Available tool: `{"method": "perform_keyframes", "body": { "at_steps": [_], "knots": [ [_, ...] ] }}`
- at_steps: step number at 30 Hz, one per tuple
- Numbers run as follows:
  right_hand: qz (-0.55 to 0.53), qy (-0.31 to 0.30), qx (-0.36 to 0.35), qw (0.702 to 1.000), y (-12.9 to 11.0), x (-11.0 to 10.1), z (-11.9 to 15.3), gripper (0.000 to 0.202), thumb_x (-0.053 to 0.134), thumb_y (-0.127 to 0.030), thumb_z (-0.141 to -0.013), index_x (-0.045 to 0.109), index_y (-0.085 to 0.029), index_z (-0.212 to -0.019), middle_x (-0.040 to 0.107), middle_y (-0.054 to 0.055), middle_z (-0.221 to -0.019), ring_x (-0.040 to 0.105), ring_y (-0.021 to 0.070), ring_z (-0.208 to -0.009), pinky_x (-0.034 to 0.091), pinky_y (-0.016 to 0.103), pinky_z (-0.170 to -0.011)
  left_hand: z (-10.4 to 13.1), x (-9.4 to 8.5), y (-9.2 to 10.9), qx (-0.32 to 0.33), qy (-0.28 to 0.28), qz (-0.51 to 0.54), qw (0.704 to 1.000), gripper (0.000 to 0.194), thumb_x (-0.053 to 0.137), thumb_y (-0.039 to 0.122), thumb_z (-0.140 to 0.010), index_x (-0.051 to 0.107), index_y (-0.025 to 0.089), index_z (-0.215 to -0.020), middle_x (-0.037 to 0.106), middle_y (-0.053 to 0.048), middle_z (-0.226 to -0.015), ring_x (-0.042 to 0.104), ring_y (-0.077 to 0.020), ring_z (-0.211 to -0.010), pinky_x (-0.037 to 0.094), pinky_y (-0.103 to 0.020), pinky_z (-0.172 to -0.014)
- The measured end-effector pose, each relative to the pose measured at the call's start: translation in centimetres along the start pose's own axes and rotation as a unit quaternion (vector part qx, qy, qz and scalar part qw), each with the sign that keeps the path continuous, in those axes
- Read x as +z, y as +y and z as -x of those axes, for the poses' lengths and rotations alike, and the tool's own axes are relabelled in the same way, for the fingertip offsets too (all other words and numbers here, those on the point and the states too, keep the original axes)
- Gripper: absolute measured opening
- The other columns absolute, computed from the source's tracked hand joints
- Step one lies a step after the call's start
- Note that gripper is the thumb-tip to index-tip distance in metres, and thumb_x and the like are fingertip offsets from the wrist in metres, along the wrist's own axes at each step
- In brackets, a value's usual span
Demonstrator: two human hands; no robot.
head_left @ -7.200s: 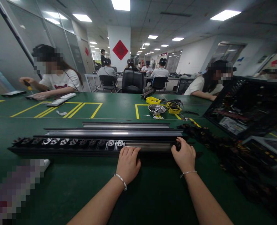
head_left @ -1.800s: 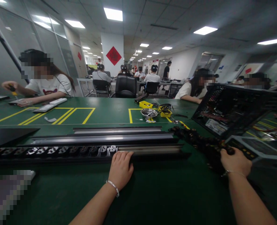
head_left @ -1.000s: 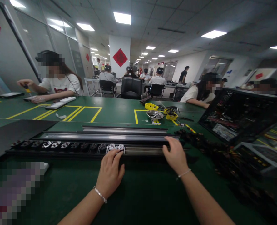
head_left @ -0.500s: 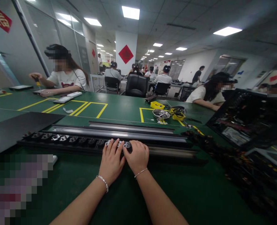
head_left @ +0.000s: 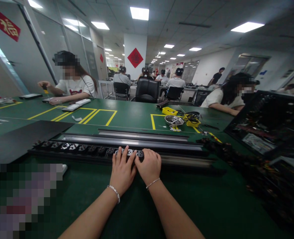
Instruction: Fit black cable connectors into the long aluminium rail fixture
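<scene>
A long black channel [head_left: 69, 156] lies across the green table, with a row of black socket modules [head_left: 82, 148] set along it from its left end. My left hand [head_left: 123, 172] rests on the modules near the row's right end, its fingers stretched out and a little spread. Beside it, my right hand [head_left: 150, 166] has its thumb and curled fingers round the end socket module [head_left: 140, 154], which is partly hidden by them. To the right of my hands, the channel [head_left: 186, 161] continues with no modules showing in it.
Behind lie more long metal channels [head_left: 137, 142]. A dark pile of parts and wires [head_left: 256, 186] is at right, near a black open case [head_left: 256, 122]. A metal bowl [head_left: 174, 120] and yellow bins [head_left: 169, 111] stand farther back. Co-workers [head_left: 74, 83] sit across the table.
The whole view has shifted slightly, so everything appears a little farther right. Both hands keep nearly the same place on the row of modules.
</scene>
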State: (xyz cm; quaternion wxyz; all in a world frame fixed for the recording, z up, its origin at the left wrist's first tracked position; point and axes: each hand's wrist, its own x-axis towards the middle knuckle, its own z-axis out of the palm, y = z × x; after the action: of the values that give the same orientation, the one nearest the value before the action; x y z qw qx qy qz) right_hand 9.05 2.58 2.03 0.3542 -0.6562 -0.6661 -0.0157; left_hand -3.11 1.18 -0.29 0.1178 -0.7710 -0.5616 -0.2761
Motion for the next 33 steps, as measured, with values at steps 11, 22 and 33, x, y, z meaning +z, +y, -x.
{"method": "perform_keyframes", "body": {
  "at_steps": [11, 22, 33],
  "knots": [
    [0.025, 0.010, 0.003, 1.000, 0.3, 0.1, 0.0, 0.025, 0.050, -0.033, -0.078, 0.062, -0.018, -0.093, 0.067, 0.009, -0.100, 0.054, 0.0229, -0.100, 0.029, 0.039, -0.095, -0.1, -0.4, 0.2, -0.004, -0.015, 0.009, 1.000, 0.040, 0.053, 0.024, -0.080, 0.057, 0.026, -0.119, 0.034, -0.008, -0.145, 0.019, -0.0338, -0.136, 0.024, -0.055, -0.107],
    [0.032, 0.030, 0.004, 0.999, 0.6, 0.2, 0.1, 0.025, 0.052, -0.031, -0.076, 0.062, -0.017, -0.095, 0.067, 0.008, -0.101, 0.054, 0.0225, -0.101, 0.025, 0.039, -0.099, -0.1, -0.4, -0.1, 0.000, -0.020, 0.016, 1.000, 0.044, 0.054, 0.019, -0.077, 0.056, 0.027, -0.120, 0.037, -0.008, -0.143, 0.020, -0.0319, -0.137, 0.024, -0.052, -0.108],
    [0.043, 0.014, 0.003, 0.999, 1.1, -0.1, 0.2, 0.028, 0.051, -0.033, -0.077, 0.062, -0.016, -0.098, 0.066, 0.009, -0.104, 0.053, 0.0231, -0.103, 0.029, 0.037, -0.095, 0.0, -0.5, 0.7, 0.085, 0.032, 0.077, 0.993, 0.041, 0.046, 0.012, -0.081, 0.051, 0.020, -0.120, 0.044, -0.011, -0.137, 0.030, -0.0277, -0.132, 0.029, -0.049, -0.107]
  ]
}}
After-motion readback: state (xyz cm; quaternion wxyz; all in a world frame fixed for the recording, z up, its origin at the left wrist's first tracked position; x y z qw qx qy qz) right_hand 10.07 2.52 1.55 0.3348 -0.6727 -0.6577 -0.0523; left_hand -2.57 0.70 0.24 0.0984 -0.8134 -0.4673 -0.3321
